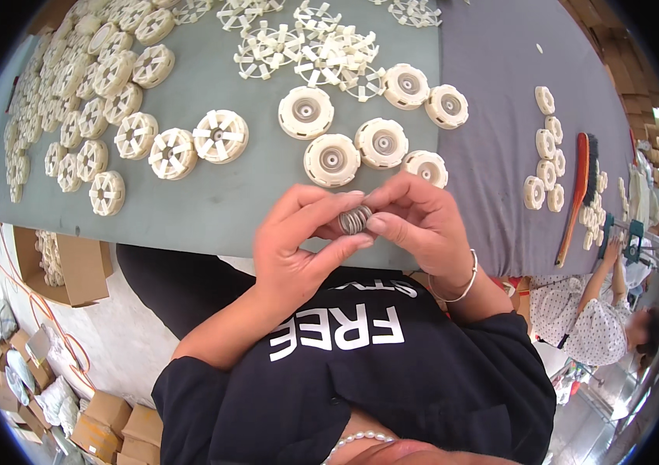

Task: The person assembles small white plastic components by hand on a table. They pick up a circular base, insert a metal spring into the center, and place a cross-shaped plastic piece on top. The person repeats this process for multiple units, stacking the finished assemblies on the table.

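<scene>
Between my two hands, just over the table's near edge, is a dark metal coil spring (354, 220). My left hand (298, 236) pinches it from the left with thumb and forefinger. From the right, my right hand (421, 225) grips it the same way. Beyond my hands stand several cream round plastic housings with coiled metal in their centres, such as this round housing (331, 160). One more housing (426, 168) is partly covered by my right hand.
Many cream spoked wheels (221, 136) crowd the table's left side. Loose spoked rings (306, 46) are heaped at the back. A red-handled brush (580, 198) lies on the right beside small round parts (544, 143). Another person (597, 322) works at far right. An open carton (74, 267) stands below left.
</scene>
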Demonstrator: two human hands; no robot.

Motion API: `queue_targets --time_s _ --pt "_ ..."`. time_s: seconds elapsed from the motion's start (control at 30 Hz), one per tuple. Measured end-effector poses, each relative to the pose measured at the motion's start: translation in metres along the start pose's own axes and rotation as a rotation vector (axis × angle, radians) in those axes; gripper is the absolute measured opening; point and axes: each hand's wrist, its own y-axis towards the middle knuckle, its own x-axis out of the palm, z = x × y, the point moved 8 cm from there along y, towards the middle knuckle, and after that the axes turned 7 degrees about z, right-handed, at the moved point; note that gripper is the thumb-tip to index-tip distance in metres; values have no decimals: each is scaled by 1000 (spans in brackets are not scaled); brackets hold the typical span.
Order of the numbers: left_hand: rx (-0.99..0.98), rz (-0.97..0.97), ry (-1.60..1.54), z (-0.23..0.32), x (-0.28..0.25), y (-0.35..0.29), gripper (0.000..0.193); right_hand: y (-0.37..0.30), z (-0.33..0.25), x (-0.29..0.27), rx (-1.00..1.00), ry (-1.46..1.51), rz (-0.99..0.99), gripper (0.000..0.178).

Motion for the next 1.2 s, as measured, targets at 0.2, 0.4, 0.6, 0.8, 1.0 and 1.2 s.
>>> queue_targets --time_s 0.2,0.4,0.6,0.8,1.0,1.2 --pt "-311 -24 -162 -12 6 -3 30 -14 -20 -2 -513 -371 -26 25" --pt "-832 -231 -395 -44 32 -21 24 -30 -76 -19 -806 -952 276 30" --pt "-684 -201 -462 -39 37 -16 35 -9 -77 -79 -543 -964 364 25" --pt "-675 -207 -474 -40 42 -17 34 -10 -73 -64 -706 -1394 268 21" --pt "-463 -197 -282 -37 41 -11 35 -11 -72 -56 -763 -1426 229 24" --pt "121 -307 304 -8 84 5 32 -39 -95 -91 -751 -1388 554 21"
